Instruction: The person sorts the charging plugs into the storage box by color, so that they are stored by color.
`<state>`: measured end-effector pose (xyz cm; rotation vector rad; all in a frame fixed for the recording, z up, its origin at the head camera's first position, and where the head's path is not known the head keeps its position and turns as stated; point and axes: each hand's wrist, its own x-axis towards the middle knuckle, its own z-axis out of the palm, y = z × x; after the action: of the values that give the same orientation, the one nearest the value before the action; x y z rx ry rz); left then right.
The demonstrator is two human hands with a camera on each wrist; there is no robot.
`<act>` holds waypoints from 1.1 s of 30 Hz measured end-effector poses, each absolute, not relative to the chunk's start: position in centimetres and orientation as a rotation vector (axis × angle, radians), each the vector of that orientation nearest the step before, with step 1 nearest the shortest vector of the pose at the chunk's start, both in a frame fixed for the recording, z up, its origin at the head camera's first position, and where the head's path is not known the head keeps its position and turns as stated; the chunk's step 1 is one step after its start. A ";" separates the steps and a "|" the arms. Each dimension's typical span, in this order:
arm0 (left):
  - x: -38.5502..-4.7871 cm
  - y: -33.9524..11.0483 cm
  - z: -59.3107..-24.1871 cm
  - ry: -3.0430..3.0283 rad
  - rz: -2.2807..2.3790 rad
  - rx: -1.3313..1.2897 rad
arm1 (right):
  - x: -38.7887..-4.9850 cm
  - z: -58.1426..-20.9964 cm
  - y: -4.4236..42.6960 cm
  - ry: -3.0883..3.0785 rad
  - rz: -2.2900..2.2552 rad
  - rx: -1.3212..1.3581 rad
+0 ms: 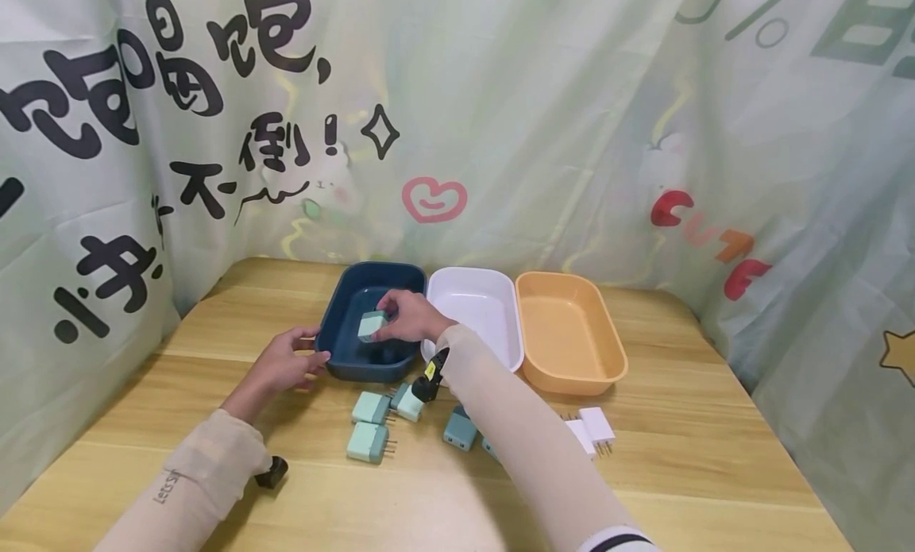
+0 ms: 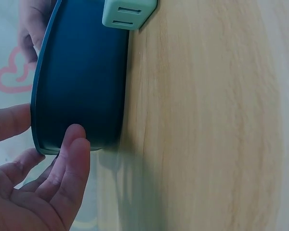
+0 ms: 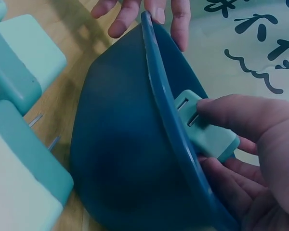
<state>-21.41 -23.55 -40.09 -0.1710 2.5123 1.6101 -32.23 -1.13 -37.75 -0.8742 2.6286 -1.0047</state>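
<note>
While touching navy tray point(image 1: 372, 370) with loosely spread left hand point(image 1: 286, 361), pinching mint-green adapter point(image 1: 371, 326) inside it with right hand point(image 1: 415, 315).

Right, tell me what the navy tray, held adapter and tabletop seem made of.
Navy tray: likely plastic, softly glossy, with highlights along its rim. Held adapter: probably satin plastic, its edges smoothly rounded. Tabletop: satin wood or printed laminate; its grain leaves that open.
</note>
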 end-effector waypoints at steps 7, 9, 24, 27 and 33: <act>-21.5 -23.5 -39.9 2.513 1.608 -0.160 | -32.3 -37.6 -1.1 2.636 -0.952 -0.861; -21.5 -23.4 -39.9 2.511 1.608 -0.157 | -32.3 -37.7 -1.0 2.622 -0.992 -0.847; -21.5 -23.3 -39.9 2.520 1.586 -0.173 | -31.4 -37.5 -0.1 2.474 -1.196 -0.840; -21.5 -23.3 -39.9 2.518 1.588 -0.172 | -31.2 -37.5 0.2 2.442 -1.229 -0.847; -21.4 -23.4 -39.9 2.514 1.588 -0.181 | -30.9 -37.4 0.7 2.391 -1.273 -0.898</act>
<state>-21.39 -23.41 -39.89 -0.1813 2.5135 1.5878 -30.87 0.67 -37.42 -0.8977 2.3906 -1.2727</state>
